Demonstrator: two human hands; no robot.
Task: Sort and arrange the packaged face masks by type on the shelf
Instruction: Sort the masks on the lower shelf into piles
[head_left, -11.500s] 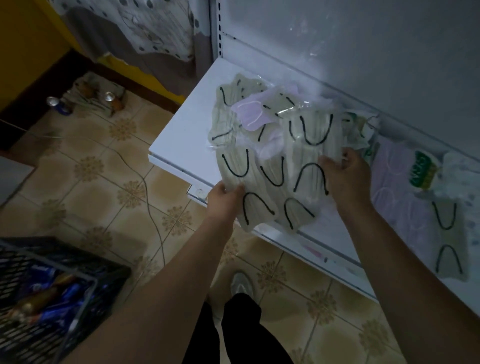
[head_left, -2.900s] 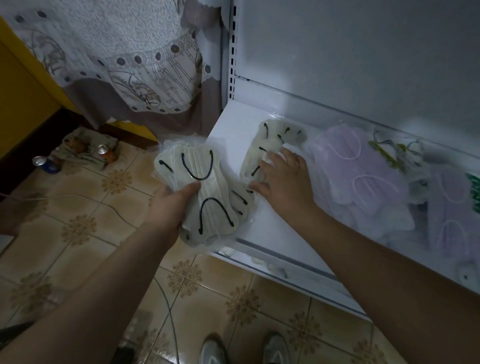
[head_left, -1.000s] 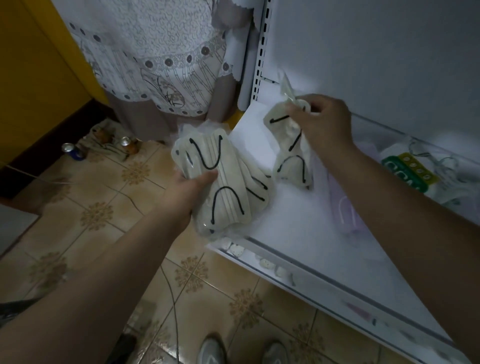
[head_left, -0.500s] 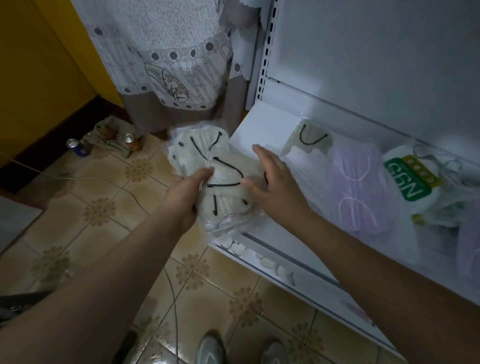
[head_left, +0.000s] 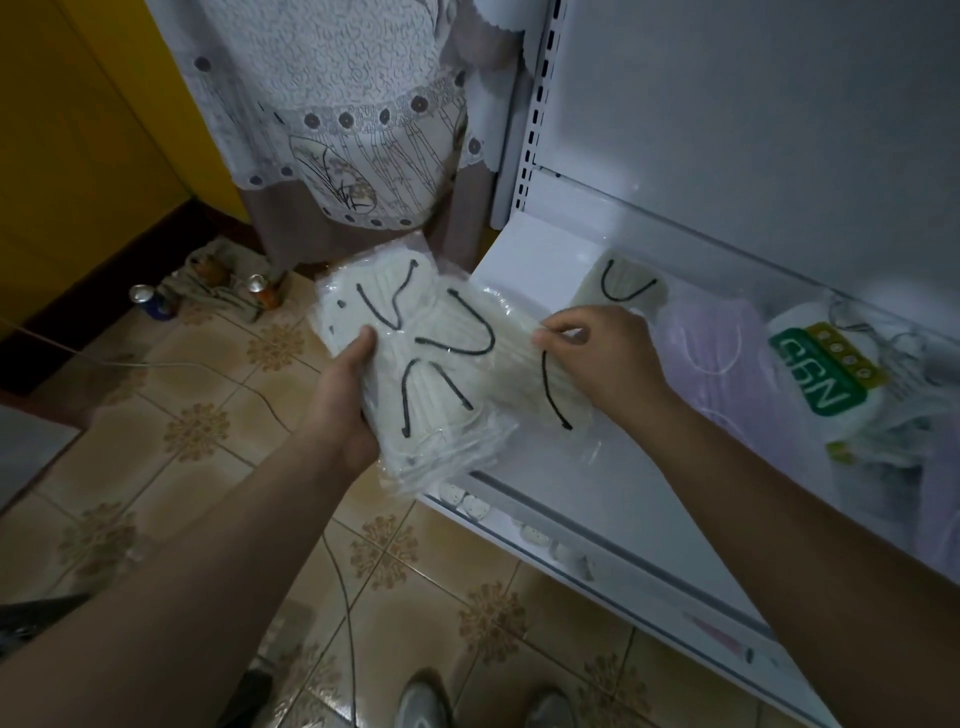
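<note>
A fanned stack of clear-plastic packets of cream face masks with black ear loops (head_left: 431, 374) is gripped by the left hand (head_left: 345, 405), thumb laid across the top near the left edge and the other fingers curled underneath, so the stack sits mostly to the right of and above that grip. It's held over the front left corner of the white metal shelf (head_left: 613, 499), half hanging out past the edge above the floor. One packet at the right side of the stack is pinched by the right hand (head_left: 605, 358), thumb and fingertips closed on its upper edge, with the packet's black loop trailing down below the palm.

Further back on the shelf, one more cream mask packet with a black loop (head_left: 621, 288) is lying flat just behind the right hand. Right beside that, a pile of lilac face mask packets with white loops (head_left: 722, 353) is spread out, and a white bag with a green and yellow label (head_left: 821, 374) is resting against them further right.

Off to the left, tan patterned floor tiles (head_left: 197, 431), two drink cans (head_left: 150, 301) by a rag, and a white lace curtain (head_left: 353, 114) can be seen.
</note>
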